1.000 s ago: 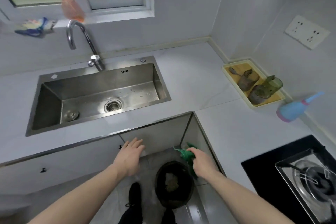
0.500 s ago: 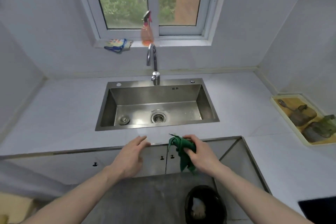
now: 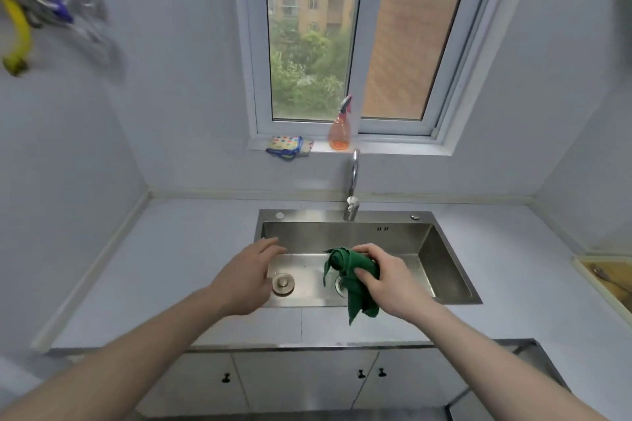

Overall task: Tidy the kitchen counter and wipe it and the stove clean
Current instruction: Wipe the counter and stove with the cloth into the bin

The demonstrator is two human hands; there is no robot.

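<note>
Now both bare forearms reach forward from the lower corners and meet over the rectangular stainless-steel sink (image 3: pixel 444 260). The right hand (image 3: pixel 390 280) is turned knuckles-up, its fingers and thumb curled round a bunched dark green cloth (image 3: pixel 352 270); one loose tail of the cloth hangs down past the sink's near rim, over the pale counter (image 3: pixel 164 267). The left hand (image 3: pixel 246 278) hovers palm-down at the sink's left edge, fingers straight and slightly spread, holding nothing, its fingertips pointing toward the cloth with a gap between them.

Below the left hand's fingers a round metal plug (image 3: pixel 283 284) lies on the sink floor; the drain beside it is mostly hidden behind the cloth. The curved chrome tap (image 3: pixel 354 181) rises from the sink's far rim, well apart from both hands.

The counter runs bare to the left as far as the wall and to the right up to a yellow tray (image 3: pixel 602 280) cut by the frame edge. Its front edge is a metal strip above white cupboard doors (image 3: pixel 301 383). On the window sill stand an orange spray bottle (image 3: pixel 339 133) and a folded spotted cloth (image 3: pixel 287 146).
</note>
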